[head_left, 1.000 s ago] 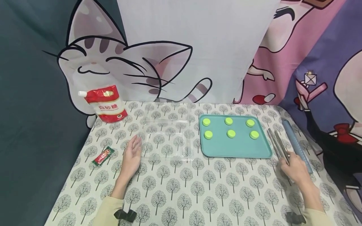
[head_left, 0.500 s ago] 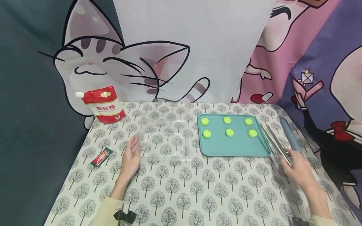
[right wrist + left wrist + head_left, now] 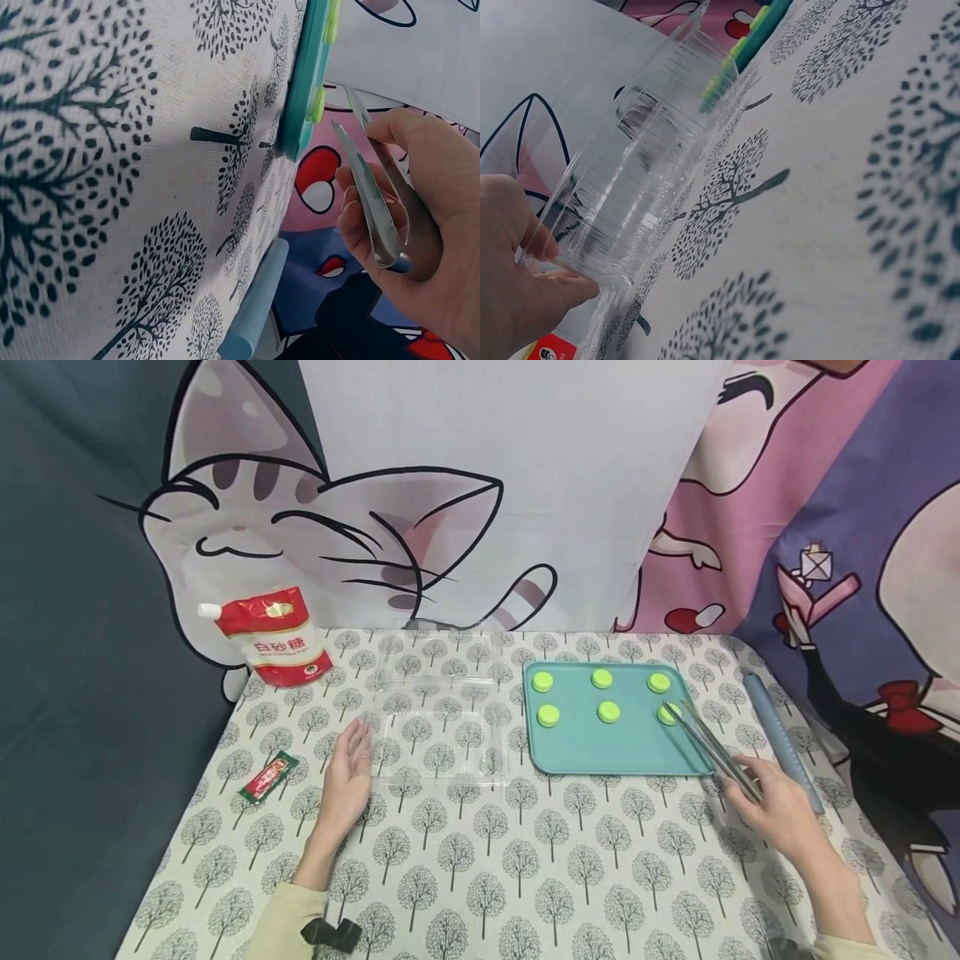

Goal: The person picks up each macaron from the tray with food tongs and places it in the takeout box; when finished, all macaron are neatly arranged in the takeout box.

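Note:
A clear plastic container (image 3: 442,739) with its lid hinged open lies on the left-middle of the table. My left hand (image 3: 350,768) is at its left side, pinching the rim between thumb and fingers (image 3: 544,240) in the left wrist view. My right hand (image 3: 772,802) grips metal tongs (image 3: 712,747), with their arms apart and their tips over the right side of the teal tray (image 3: 600,756). Several lime-green round pieces stand in two rows on this tray; the tong tips overlap the front right green piece (image 3: 667,715) in the head view.
A blue-grey rolling pin (image 3: 783,743) lies right of my right hand. At the back left stands a red-and-white sugar pouch (image 3: 281,639); a small red-and-green packet (image 3: 268,777) lies left of my left hand. A printed curtain hangs behind the table.
My right hand has lifted the tongs from beside the rolling pin and moved them left, over the tray's right edge. My left hand stays by the container.

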Demonstrator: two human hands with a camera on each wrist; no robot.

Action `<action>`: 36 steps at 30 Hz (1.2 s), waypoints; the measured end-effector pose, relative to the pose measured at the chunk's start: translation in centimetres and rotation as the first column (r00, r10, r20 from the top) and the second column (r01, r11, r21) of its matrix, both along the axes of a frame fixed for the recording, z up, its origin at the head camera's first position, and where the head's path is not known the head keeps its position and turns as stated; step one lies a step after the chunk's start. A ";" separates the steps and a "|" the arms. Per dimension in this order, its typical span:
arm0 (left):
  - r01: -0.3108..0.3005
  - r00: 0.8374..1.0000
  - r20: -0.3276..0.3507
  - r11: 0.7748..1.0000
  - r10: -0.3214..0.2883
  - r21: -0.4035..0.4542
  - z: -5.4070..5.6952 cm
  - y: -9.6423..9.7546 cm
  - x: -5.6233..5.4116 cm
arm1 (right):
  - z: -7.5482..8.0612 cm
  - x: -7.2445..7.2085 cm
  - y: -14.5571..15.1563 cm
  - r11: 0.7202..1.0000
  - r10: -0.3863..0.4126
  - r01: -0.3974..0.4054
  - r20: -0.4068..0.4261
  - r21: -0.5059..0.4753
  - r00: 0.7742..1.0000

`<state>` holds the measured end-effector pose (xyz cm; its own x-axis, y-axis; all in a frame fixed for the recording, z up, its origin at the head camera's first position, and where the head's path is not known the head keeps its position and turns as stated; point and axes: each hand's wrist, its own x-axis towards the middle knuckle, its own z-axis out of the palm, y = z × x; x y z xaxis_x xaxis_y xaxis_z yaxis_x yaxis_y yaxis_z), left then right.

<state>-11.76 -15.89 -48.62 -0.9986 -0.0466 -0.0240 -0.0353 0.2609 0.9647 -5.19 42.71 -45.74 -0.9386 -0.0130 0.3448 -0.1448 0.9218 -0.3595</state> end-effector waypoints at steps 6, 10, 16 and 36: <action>-0.008 1.000 0.006 1.000 0.008 -0.014 -0.2 0.0 0.0 | -0.2 -0.2 -0.1 0.999 0.027 -0.027 0.018 0.019 0.999; -0.011 1.000 0.008 0.999 0.011 -0.032 -0.3 0.1 0.0 | -0.5 -0.3 0.1 0.999 0.038 -0.039 0.047 0.015 0.998; -0.006 1.000 -0.002 0.998 0.006 -0.058 -0.3 0.1 -0.1 | -1.0 -0.4 0.3 0.998 0.056 -0.057 0.043 0.014 0.997; -0.002 1.000 -0.019 0.997 0.000 -0.081 -0.3 0.0 0.0 | 2.4 -1.6 -1.4 0.985 0.164 -0.152 -0.175 0.077 0.971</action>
